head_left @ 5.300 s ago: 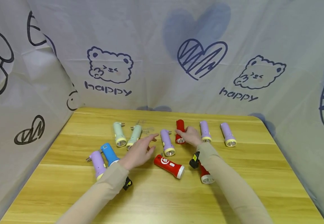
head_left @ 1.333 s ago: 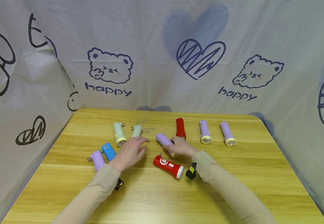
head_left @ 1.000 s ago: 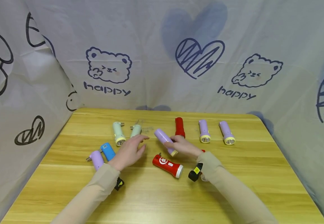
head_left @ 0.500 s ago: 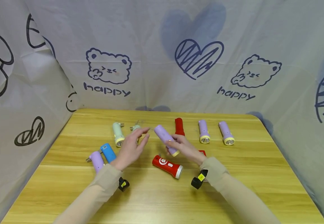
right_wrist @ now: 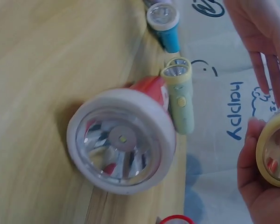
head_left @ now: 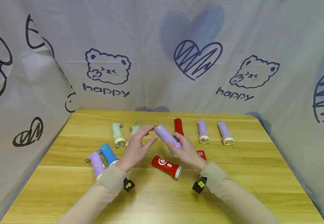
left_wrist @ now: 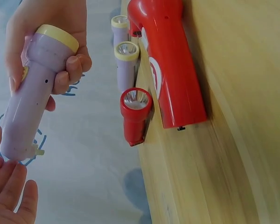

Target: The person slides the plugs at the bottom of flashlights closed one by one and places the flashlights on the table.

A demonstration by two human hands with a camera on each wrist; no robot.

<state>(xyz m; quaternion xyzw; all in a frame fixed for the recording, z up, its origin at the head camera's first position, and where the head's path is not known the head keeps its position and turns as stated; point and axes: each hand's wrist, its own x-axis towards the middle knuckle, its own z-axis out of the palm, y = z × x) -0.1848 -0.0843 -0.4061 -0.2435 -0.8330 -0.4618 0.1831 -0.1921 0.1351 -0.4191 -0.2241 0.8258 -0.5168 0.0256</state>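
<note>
My right hand (head_left: 186,152) grips a purple flashlight (head_left: 165,135) by its head end, raised above the table and tilted. In the left wrist view, the fingers of my right hand (left_wrist: 70,28) curl round the purple flashlight (left_wrist: 30,102) below its yellow rim. My left hand (head_left: 136,149) is at the flashlight's tail end, thumb and fingers apart; in the left wrist view its fingertips (left_wrist: 14,179) are at the tail, contact unclear. A red flashlight (head_left: 166,167) with a white emblem lies on the table between and below the hands.
Two pale green flashlights (head_left: 117,134) lie behind my left hand; a blue one (head_left: 107,153) and a purple one (head_left: 97,163) lie left of it. Red flashlights (head_left: 178,126) (head_left: 202,155) flank my right hand. Two purple flashlights (head_left: 202,131) (head_left: 225,133) lie at the back right.
The right hand has lifted the purple flashlight off the table and turned it, its tail pointing up-left. The left hand has moved right to the tail. Earlier, the right hand was at the back red flashlight.
</note>
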